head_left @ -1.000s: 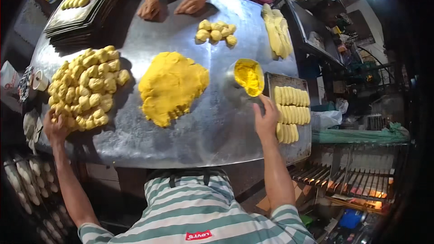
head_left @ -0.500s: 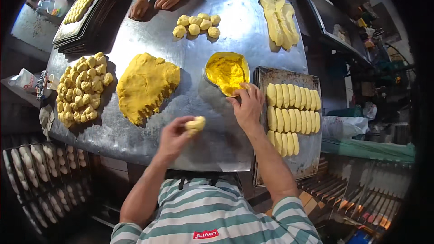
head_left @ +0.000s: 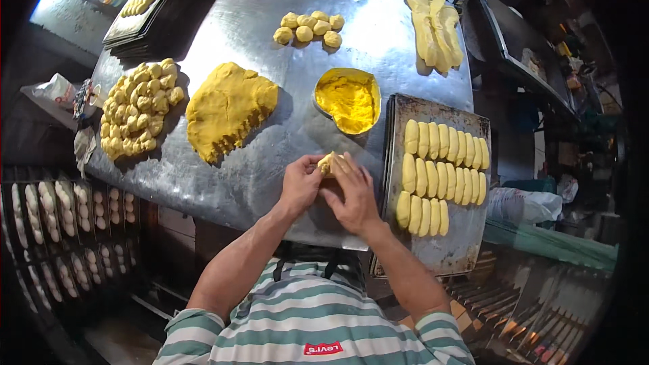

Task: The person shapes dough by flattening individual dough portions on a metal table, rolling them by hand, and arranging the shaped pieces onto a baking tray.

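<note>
Over the near part of the metal table [head_left: 253,192], my two hands meet around a small pale-yellow piece of dough [head_left: 326,163]. My left hand [head_left: 301,182] is closed on it with thumb and fingers. From the other side my right hand [head_left: 351,196] has its fingers bent over the same piece, covering much of it. Just beyond them stands a metal tin [head_left: 317,107] of bright yellow filling [head_left: 347,98], hollowed in the middle. A dark baking tray [head_left: 439,260] to the right carries rows of finger-shaped dough pieces [head_left: 443,182].
A large slab of yellow dough [head_left: 230,108] lies left of the tin, with a heap of small dough lumps [head_left: 140,108] further left. Round dough balls [head_left: 307,27] and long flattened dough strips [head_left: 435,30] lie at the back. Stacked trays [head_left: 145,23] occupy the far left corner.
My right hand has left the tin and joined my left hand at the dough piece. My left hand has moved right and up. The other person's hands at the far edge are out of sight.
</note>
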